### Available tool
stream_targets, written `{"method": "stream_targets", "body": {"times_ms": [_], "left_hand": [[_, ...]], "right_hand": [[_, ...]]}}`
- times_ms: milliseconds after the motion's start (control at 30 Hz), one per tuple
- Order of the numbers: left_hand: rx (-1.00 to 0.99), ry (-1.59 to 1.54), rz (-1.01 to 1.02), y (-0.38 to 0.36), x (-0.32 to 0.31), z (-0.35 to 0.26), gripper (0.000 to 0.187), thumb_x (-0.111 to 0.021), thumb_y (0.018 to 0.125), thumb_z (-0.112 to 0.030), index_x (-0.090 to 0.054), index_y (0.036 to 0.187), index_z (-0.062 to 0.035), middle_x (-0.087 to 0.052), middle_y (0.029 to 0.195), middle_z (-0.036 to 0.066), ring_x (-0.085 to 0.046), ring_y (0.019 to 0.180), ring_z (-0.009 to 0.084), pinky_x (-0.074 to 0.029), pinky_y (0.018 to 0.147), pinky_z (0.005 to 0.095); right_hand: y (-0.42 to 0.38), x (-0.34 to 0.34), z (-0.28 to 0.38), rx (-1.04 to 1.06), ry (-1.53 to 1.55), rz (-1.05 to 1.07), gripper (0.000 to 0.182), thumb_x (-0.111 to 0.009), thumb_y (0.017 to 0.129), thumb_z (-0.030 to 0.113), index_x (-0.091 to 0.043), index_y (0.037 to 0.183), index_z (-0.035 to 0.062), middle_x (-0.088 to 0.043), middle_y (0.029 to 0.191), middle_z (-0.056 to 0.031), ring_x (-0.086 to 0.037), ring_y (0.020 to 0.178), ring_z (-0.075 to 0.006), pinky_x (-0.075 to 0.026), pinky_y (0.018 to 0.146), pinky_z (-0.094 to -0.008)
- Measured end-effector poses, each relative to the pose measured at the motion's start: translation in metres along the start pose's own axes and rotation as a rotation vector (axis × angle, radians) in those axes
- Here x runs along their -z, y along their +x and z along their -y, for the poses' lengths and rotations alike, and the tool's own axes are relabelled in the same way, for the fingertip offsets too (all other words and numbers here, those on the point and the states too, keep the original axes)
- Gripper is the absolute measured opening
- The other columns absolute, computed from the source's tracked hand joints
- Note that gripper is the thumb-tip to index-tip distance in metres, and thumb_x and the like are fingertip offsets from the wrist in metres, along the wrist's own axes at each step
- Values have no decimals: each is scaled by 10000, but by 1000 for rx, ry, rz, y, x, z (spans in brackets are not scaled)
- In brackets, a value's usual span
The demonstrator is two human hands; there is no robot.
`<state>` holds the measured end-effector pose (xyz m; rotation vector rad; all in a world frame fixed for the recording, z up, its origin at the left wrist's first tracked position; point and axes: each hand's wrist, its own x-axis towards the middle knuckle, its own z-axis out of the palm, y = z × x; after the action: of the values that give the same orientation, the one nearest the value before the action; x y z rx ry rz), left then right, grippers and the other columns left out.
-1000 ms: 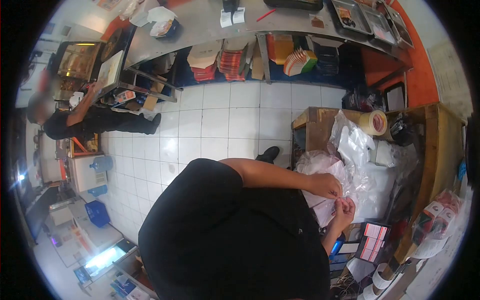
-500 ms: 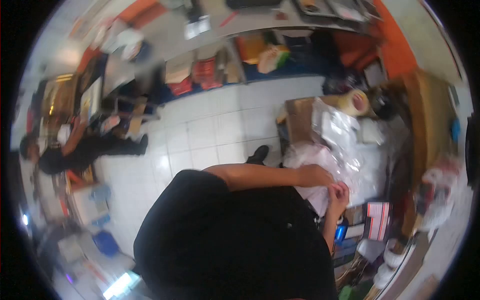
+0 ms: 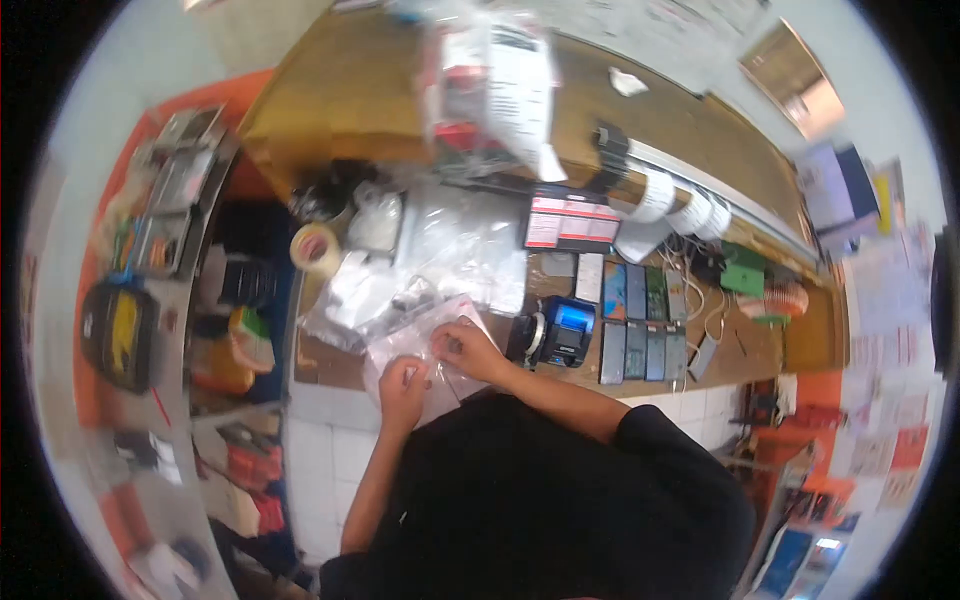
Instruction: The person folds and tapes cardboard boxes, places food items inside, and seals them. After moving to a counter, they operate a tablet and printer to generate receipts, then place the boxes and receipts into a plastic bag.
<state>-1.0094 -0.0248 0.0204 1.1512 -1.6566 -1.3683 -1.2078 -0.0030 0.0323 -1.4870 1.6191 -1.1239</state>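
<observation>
A pinkish see-through plastic bag point(image 3: 447, 392) lies at the near edge of the table in front of my body. On its left side my left hand point(image 3: 402, 388) is closed, with the fingers curled and pinching the film. My right hand point(image 3: 466, 350) is closed on the bag's upper part, a short way from the left one. Blur hides the exact fingertip contact. Just beyond the hands are crumpled clear plastic point(image 3: 410, 295) and a stack of clear plastic sleeves point(image 3: 465, 250). A roll of tape point(image 3: 316, 248) stands to the left of them.
Right of my hands sit a small blue-and-black device point(image 3: 570, 332) and rows of phones point(image 3: 640, 350). A red-and-white box point(image 3: 572, 220) is behind them. Above the table runs a brown shelf point(image 3: 345, 90) with a filled plastic bag point(image 3: 490, 90). A side counter point(image 3: 170, 330) stands left.
My head has turned right, so the table now lies straight ahead and the other person is out of view. My hands, close together before, are now apart on the plastic bag.
</observation>
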Motion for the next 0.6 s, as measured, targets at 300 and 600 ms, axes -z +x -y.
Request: {"method": "stream_targets", "body": {"times_ms": [300, 600], "left_hand": [[-323, 150, -125, -3, 23, -54, 161, -685, 823, -43, -595, 957, -38, -537, 822, 43, -397, 654, 145, -351, 618, 304], [-345, 115, 225, 10, -14, -84, 127, -673, 852, -64, -595, 943, -24, -605, 899, 83, -564, 809, 204, -439, 714, 319]], "right_hand": [[34, 212, 5, 14, 6, -1439, 343, -609, 871, 38, -559, 1209, 14, -601, 1104, -96, -538, 1001, -169, -447, 886, -331], [11, 265, -8, -84, 294, -1010, 327, -696, 889, 50, -612, 1192, -39, -678, 1002, -68, -615, 971, -148, -480, 885, -285]]}}
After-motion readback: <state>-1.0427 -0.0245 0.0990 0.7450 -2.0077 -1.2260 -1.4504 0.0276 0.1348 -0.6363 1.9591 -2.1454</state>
